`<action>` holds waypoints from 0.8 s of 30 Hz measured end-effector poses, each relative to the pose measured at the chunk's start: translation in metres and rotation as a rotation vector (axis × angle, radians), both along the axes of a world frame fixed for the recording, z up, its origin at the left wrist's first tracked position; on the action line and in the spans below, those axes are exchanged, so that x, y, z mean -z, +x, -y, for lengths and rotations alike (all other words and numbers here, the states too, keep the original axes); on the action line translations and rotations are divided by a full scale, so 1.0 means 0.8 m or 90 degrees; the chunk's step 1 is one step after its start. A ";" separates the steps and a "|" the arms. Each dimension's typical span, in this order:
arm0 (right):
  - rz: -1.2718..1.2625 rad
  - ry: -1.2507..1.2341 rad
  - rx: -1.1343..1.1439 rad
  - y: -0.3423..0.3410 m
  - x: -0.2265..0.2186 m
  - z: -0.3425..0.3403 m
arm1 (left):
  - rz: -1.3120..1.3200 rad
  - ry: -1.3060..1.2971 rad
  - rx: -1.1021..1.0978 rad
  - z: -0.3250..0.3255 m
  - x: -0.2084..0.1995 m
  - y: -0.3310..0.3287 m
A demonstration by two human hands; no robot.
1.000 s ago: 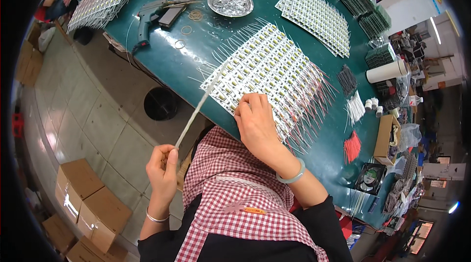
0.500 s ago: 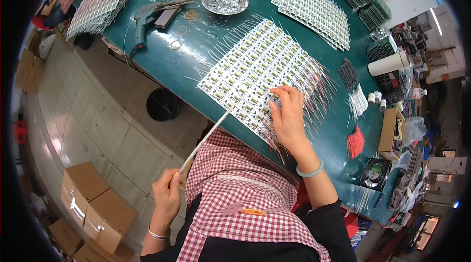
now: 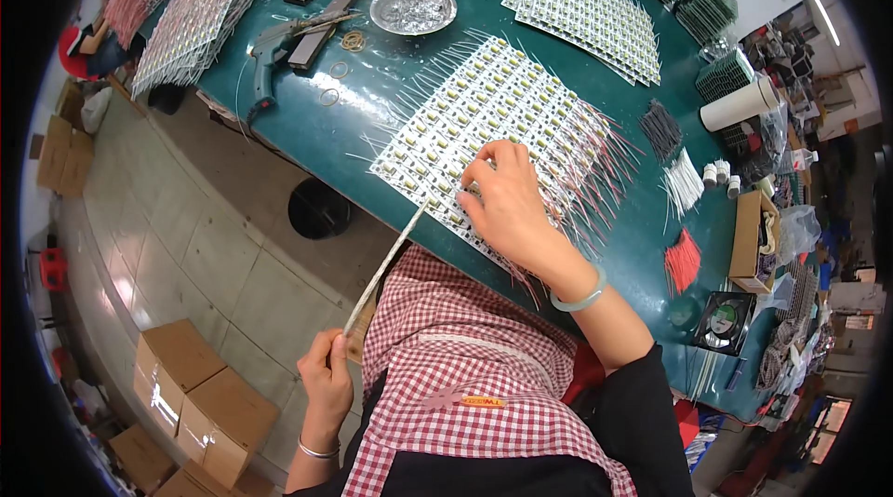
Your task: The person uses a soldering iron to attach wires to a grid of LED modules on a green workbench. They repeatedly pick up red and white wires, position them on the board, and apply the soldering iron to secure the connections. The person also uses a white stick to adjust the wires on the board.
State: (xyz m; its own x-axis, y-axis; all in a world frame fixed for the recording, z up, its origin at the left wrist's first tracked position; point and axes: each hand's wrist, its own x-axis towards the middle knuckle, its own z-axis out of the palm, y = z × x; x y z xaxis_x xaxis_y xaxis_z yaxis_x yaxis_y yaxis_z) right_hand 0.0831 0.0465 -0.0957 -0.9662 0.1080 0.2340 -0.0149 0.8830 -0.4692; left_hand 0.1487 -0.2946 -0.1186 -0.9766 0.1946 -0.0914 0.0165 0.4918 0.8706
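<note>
Near the table's front edge lies a panel of white circuit boards (image 3: 437, 137), with yellowish parts in rows, white wires at its far left side and reddish wires at its right. My left hand (image 3: 326, 371) is closed round the lower end of a long, thin whitish rod (image 3: 379, 267). The rod slants up from my lap, its far tip at the panel's near edge. Over the panel's near middle, my right hand (image 3: 507, 194) has its fingers bent, thumb and index tips close together. Whatever is between them is too small to make out.
A glue gun (image 3: 270, 60), a metal dish (image 3: 413, 9) and rubber bands (image 3: 353, 41) lie beyond, to the left. More board panels (image 3: 586, 20) lie at the back. Bundles of black, white and red wires (image 3: 684, 261) are on the right, near a cardboard box (image 3: 752, 241).
My right hand has moved left across the panel, toward the rod's tip, and its thumb and index finger have drawn closer. My left hand still holds the rod, its tip slightly further left.
</note>
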 end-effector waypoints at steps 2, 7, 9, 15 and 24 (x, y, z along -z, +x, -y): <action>-0.010 0.054 -0.003 -0.009 0.000 0.008 | 0.012 -0.014 -0.014 0.003 0.000 0.002; 0.011 0.114 0.033 -0.019 0.007 0.018 | 0.040 -0.020 -0.026 0.004 -0.001 0.009; -0.010 0.096 0.035 -0.017 0.013 0.018 | 0.041 -0.022 -0.033 0.007 0.009 0.017; -0.053 0.123 0.027 -0.018 0.018 0.018 | 0.002 0.010 -0.074 0.012 0.025 0.030; -0.090 0.025 0.033 -0.017 0.025 0.013 | -0.015 0.000 -0.057 0.008 0.030 0.033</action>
State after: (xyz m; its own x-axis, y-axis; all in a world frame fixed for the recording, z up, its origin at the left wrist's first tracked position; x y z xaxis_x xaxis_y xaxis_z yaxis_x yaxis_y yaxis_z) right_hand 0.0698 0.0361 -0.1161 -0.9169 0.1443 0.3721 -0.0327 0.9019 -0.4306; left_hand 0.1752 -0.3008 -0.1427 -0.9920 0.1060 -0.0685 -0.0075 0.4924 0.8703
